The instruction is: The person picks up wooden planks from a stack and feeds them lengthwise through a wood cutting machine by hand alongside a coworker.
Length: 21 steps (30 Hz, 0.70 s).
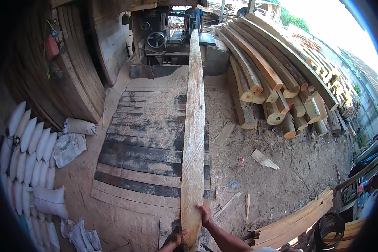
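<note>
A long squared wooden beam (193, 126) runs straight ahead from my body to a sawmill machine (157, 40) at the far end. My left hand (178, 238) grips the beam's near end from its left side, thumb along the edge. On the right side, my right hand (205, 214) holds the beam a little farther forward, its thumb on the top edge. The undersides of both hands are hidden by the wood. Beyond the machine stands another person (194, 19), whose hands I cannot make out.
Stacked logs and beams (277, 84) lie at the right. Filled white sacks (31, 143) line the left wall, near tall leaning planks (71, 54). Sawdust-covered boards (143, 147) form the floor. Sawn planks (298, 222) and a black coil (329, 231) sit at lower right.
</note>
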Motion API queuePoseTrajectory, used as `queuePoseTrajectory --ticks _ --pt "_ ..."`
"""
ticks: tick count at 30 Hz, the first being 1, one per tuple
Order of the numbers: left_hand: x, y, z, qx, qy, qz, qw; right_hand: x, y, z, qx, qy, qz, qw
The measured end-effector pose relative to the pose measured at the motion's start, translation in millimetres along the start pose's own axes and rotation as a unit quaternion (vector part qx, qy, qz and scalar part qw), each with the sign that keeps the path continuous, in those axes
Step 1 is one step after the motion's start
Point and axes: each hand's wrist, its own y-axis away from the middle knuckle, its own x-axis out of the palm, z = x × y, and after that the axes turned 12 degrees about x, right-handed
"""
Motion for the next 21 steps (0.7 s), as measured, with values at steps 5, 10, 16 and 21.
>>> queuePoseTrajectory --ticks 5,10,16,21 --pt "-13.2 -33.6 10.4 -0.018 0.031 -0.014 0.999 19.8 -9.4 42.4 -0.042 0.015 -0.002 0.999" --pt "-19.1 -67.7 -2.1 -0.005 -0.015 -0.014 1.0 21.7 -40.1 61.0 -0.047 -0.005 0.003 0.999" --pt "-3.4 -99.8 -57.2 -0.008 0.013 -0.014 1.0 23.4 -74.9 81.1 -0.038 -0.021 0.006 0.999" --pt "-6.9 -140.3 -68.5 0.016 0.04 -0.053 0.998 33.4 -103.9 117.5 -0.032 0.013 -0.016 0.999"
